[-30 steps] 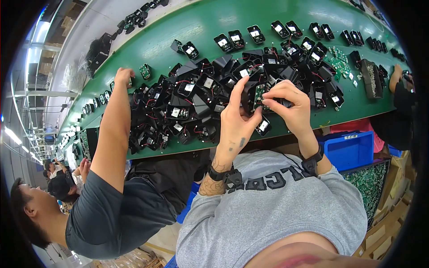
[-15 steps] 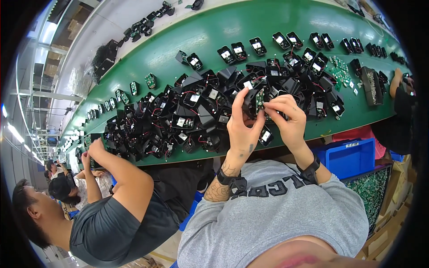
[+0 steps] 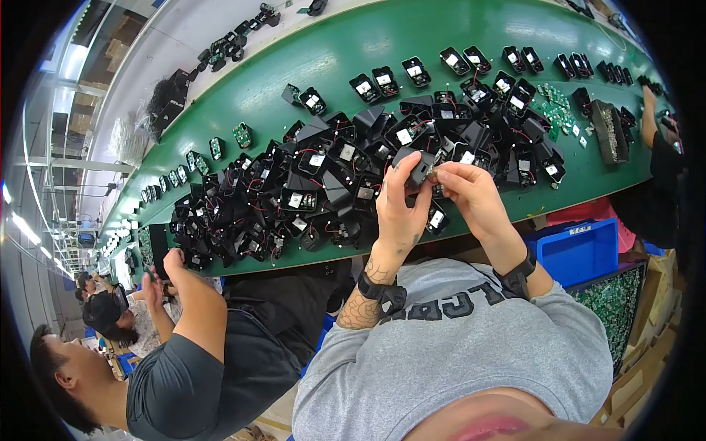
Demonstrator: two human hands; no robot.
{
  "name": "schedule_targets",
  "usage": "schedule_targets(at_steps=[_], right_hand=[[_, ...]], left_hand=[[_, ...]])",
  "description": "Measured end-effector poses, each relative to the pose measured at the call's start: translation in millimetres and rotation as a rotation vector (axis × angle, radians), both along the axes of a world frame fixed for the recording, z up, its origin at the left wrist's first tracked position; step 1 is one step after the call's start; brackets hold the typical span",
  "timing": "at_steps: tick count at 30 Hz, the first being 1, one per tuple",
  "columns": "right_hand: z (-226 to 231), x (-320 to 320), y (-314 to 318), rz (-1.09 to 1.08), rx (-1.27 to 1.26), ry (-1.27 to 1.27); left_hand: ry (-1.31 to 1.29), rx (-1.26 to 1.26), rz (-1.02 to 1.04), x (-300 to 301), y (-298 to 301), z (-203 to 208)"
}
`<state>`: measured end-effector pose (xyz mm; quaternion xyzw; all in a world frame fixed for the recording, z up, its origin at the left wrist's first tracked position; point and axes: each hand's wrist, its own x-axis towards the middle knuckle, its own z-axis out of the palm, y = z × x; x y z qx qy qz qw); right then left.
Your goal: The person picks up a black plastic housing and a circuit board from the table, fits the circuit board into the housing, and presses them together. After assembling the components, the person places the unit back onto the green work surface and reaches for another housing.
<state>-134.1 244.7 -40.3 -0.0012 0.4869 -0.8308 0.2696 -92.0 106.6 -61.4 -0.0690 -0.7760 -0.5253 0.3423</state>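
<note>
L hand [image 3: 401, 212] grips blk boxy hsg [image 3: 418, 173] | R hand [image 3: 471, 195] pinched at its edge, item unclear | glossy grn tbl [image 3: 331, 65]

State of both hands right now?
Left hand: holding a black case.
Right hand: closed in a pinch beside it; anything held cannot be told.

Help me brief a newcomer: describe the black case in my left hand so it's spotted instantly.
Find the green table, then the heap of black cases along its near side. Right of the heap's middle, your left hand grips the black case between thumb and fingers. Unlike its neighbours lying in the heap, this one is hand-held.
</note>
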Motion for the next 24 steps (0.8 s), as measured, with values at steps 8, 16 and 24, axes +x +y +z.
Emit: schedule_targets(at_steps=[8,16,24], right_hand=[[0.2,-2.0,2.1,0.057,0.015,0.053],[-11.3,-2.6,4.0,0.098,-0.099,-0.041],[-14.6,-1.2,6.4,0.136,-0.168,-0.157]], left_hand=[[0.0,-0.049,-0.039,-0.8,-2.5,2.5],[0.023,-0.033,-0.039,-1.4,-1.7,-0.9],[0.108,-0.141,-0.052,-1.6,-6.5,-3.7]])
